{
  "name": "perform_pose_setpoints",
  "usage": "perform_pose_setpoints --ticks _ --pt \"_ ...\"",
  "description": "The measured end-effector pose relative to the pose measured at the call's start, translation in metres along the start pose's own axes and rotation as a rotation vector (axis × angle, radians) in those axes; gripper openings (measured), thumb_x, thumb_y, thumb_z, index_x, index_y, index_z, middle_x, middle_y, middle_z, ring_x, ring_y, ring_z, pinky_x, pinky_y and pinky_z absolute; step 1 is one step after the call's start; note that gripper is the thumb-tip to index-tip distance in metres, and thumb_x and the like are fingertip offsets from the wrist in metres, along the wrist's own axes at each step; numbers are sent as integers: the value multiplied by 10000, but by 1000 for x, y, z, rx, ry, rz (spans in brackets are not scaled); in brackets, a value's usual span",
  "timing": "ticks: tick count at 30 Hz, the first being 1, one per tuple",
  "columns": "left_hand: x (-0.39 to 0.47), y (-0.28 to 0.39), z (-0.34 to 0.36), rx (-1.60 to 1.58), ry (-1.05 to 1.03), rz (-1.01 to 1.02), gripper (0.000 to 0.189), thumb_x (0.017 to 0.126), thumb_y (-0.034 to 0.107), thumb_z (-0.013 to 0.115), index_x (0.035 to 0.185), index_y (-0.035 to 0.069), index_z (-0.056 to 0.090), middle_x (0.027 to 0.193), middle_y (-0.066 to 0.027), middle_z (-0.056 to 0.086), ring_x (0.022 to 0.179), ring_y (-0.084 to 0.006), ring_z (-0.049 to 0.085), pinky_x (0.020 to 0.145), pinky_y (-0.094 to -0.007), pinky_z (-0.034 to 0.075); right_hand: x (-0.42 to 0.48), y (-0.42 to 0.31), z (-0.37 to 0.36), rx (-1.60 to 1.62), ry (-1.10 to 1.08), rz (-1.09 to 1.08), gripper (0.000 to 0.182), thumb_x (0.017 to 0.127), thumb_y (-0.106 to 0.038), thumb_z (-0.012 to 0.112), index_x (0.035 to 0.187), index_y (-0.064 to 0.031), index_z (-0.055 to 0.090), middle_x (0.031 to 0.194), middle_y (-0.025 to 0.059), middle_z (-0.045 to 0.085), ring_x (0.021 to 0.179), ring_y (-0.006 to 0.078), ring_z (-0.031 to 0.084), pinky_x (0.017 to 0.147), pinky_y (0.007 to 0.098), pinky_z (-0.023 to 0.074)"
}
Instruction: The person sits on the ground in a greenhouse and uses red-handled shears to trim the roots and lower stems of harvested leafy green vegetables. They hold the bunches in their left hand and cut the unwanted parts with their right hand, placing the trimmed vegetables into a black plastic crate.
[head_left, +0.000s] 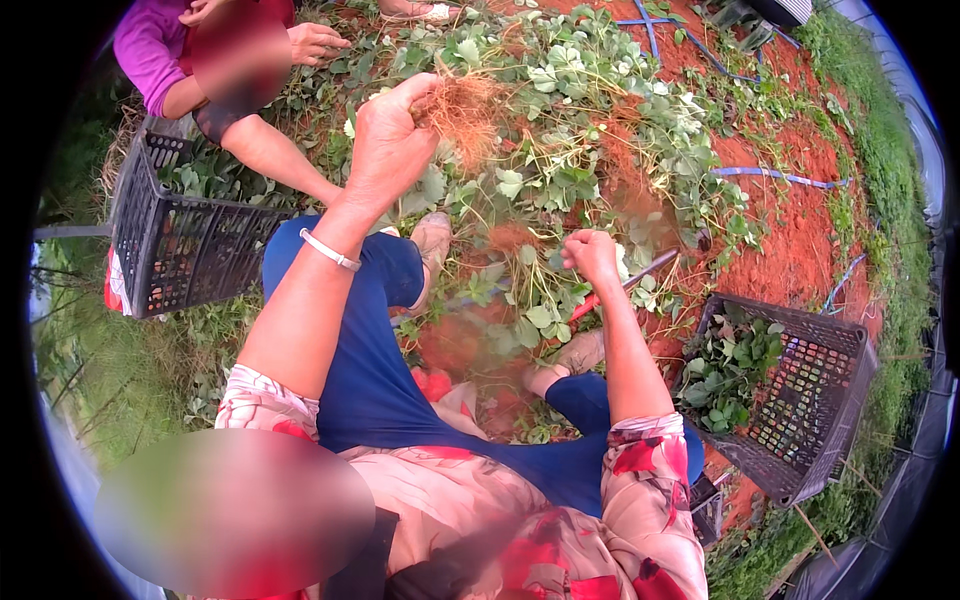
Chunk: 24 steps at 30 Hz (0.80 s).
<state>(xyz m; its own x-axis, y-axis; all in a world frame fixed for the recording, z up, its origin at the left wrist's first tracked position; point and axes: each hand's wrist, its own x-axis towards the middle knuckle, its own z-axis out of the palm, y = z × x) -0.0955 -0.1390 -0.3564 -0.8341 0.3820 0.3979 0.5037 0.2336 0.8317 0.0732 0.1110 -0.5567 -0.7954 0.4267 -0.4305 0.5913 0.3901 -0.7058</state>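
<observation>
My left hand (397, 135) is closed on a bare-root plant, probably a strawberry seedling, whose bushy brown roots (466, 112) stick out to the right of the fist. Lower and to the right is my right hand (589, 255), its fingers curled in; whether anything small is pinched in them I cannot tell. A tool with a red handle (585, 306) and a dark metal blade (654, 266) lies behind the right wrist. Beyond and between both hands spreads a heap of uprooted leafy plants (570, 172), with root tufts (514, 236) showing among the leaves.
A black plastic crate (814, 382) holding leafy plants (727, 375) stands tilted at right. Another black crate (202, 255) with greenery is at left. Beside it sits another person, whose hand (315, 45) reaches over the heap. Blue straps (780, 176) lie on red soil (787, 240).
</observation>
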Motion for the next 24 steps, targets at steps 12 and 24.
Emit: perform_pose_setpoints --ticks 12,24 --pt "24 -8 33 -89 -253 -140 234 769 -23 590 1003 -11 594 865 5 610 780 -43 531 685 -201 449 11 22 24 136 -244 240 216 656 -163 723 789 -35 610 662 24 590 541 98 539 481 235 399" --pt "7 1 68 -429 -456 -242 260 725 51 653 981 9 627 804 -29 646 739 -45 541 651 -227 454 -47 18 -72 1024 16 330 151 703 -59 693 810 -80 589 670 -15 547 471 96 485 436 195 387"
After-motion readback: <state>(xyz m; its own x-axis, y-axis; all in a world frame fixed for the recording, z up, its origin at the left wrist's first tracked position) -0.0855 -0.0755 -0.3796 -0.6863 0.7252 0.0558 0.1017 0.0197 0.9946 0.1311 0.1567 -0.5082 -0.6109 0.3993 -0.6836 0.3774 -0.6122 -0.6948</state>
